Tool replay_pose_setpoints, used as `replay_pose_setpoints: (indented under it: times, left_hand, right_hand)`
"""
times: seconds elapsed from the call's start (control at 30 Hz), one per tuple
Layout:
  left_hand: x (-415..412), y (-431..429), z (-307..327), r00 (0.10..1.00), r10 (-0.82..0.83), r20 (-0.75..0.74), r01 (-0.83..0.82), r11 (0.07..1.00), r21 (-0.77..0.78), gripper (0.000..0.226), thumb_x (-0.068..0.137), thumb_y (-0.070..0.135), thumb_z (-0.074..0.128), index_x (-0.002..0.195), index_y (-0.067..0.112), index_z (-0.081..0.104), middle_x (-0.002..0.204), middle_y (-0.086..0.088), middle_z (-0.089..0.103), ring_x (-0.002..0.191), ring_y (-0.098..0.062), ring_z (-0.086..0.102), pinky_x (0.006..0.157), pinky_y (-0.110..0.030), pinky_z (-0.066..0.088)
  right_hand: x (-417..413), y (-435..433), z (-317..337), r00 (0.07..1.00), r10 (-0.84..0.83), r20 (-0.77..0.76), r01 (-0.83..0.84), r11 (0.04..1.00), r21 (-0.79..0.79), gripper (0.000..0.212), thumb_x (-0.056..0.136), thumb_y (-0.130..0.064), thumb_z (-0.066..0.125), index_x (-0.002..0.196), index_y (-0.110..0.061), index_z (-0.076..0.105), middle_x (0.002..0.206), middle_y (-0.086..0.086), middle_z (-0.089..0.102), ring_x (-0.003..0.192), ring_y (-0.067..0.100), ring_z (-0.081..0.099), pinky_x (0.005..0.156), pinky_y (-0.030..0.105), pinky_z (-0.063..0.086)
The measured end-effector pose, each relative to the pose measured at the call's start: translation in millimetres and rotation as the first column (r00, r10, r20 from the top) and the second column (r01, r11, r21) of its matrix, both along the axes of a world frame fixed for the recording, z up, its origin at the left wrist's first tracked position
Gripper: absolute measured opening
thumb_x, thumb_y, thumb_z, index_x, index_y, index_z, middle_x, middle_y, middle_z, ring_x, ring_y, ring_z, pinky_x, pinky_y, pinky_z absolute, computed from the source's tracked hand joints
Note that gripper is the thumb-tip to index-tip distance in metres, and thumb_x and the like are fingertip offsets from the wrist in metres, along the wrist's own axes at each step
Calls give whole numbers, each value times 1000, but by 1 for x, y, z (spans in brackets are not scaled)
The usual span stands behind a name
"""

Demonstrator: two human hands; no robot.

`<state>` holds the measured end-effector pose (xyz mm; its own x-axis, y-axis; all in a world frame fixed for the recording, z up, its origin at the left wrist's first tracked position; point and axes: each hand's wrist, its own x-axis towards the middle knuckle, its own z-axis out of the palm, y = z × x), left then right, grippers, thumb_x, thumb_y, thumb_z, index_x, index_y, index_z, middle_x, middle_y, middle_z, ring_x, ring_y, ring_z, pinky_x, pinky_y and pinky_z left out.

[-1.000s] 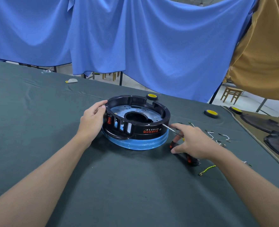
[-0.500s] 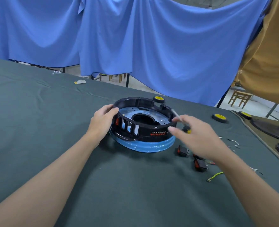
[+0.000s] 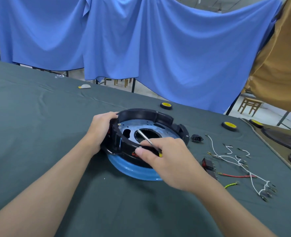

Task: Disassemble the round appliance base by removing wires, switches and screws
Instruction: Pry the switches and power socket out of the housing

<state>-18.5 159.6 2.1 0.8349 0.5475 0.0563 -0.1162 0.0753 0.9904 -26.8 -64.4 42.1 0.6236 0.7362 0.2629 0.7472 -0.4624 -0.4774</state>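
Over the base (image 3: 141, 115) rim, right hand (image 3: 168, 161) angles screwdriver (image 3: 145, 137) inward

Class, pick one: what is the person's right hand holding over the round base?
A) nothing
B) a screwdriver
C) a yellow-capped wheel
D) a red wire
B: the right hand grips a screwdriver whose metal shaft points into the base.

One base (image 3: 146, 115), three yellow wheels (image 3: 166, 105), perhaps two switches (image 3: 209, 164).

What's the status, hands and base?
Left hand grips base rim. Right hand holds screwdriver, tip inside base. Nothing in the way.
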Motion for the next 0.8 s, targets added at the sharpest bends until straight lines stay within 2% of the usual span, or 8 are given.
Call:
replay_pose_setpoints:
  times: [0.07,0.13,0.23,0.37,0.43,0.6,0.7,0.8]
  left_hand:
    - [-4,5,1,996,-74,-40,74,997,-11,25,82,26,59,93,25,81,96,-8,77,82,-23,74,74,-33,58]
    - [-8,9,3,983,-164,-77,163,986,-15,26,83,27,61,99,21,80,102,-11,76,92,-30,74,86,-42,58]
    - [-11,14,6,987,-144,-73,151,983,105,18,86,23,64,94,20,81,99,-12,76,92,-29,73,86,-42,58]
    - [-13,17,7,999,36,-40,-26,971,237,20,89,30,72,75,19,80,75,-4,76,59,-13,70,51,-22,54]
    - [-13,13,7,996,73,-55,-58,969,239,26,90,34,71,72,17,79,68,-2,74,53,-11,66,46,-19,50]
    - [-19,6,9,990,69,-126,-57,993,99,36,92,44,62,89,11,76,81,-4,76,69,-19,70,71,-31,56]
    - [-28,2,10,988,41,-151,-30,997,72,36,90,50,61,92,17,76,87,-2,78,77,-19,73,75,-34,53]
    - [-33,-7,9,987,68,-147,-56,995,80,38,90,49,60,80,15,74,75,-2,76,62,-15,70,65,-30,51]
  right_hand:
    - [-10,-1,7,991,79,-109,-82,996,-25,40,94,-46,54,96,-7,64,67,9,53,54,9,37,53,21,33]
    - [-18,0,10,974,129,-187,-140,989,-48,42,93,-46,56,104,-6,63,86,11,67,64,9,54,70,21,46]
    - [-26,4,9,948,146,-284,-157,987,-16,40,92,-43,59,109,-7,61,107,13,69,102,26,64,97,45,48]
    - [-32,7,7,966,146,-215,-148,989,9,23,91,-38,60,95,-15,60,79,0,64,74,18,51,71,34,47]
    - [-32,4,7,963,140,-229,-142,990,4,21,92,-37,60,97,-17,61,86,0,68,76,20,54,75,38,50]
    - [-20,-18,17,982,10,-190,-21,998,-56,31,89,-47,61,116,-31,62,120,-11,65,108,1,53,91,25,45]
    - [-7,-33,27,992,-85,-97,63,977,-206,25,86,-55,64,101,-35,67,92,-23,65,87,-2,49,70,20,40]
    - [-7,-33,28,992,-57,-112,37,985,-171,21,86,-51,66,79,-31,71,63,-10,61,62,5,40,57,22,33]
